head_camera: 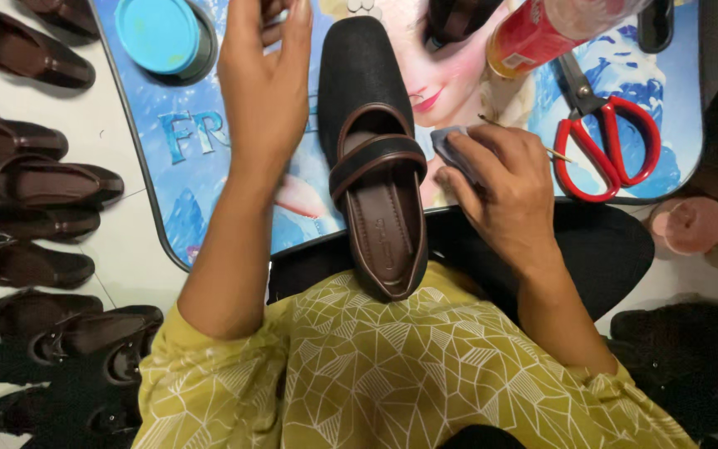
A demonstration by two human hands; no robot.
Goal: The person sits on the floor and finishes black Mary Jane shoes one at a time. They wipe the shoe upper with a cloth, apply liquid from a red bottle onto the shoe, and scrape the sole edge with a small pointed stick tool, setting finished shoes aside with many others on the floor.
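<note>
A black flat shoe [373,158] with brown straps and a brown insole lies lengthwise in front of me, toe on a small blue cartoon-printed table [176,166], heel on my lap. My left hand [263,91] hovers just left of the shoe's toe, fingers loosely curled, holding nothing I can see. My right hand [504,187] presses a small grey cloth [452,148] against the shoe's right side by the straps, and a thin wooden stick [558,153] pokes out from the same hand.
Red-handled scissors [604,137] lie on the table at right, below a red-labelled bottle [533,33]. A round teal lid [159,33] sits at top left. Several dark shoes [35,187] line the white floor on the left; black shoes [679,349] and a pink object [691,224] sit right.
</note>
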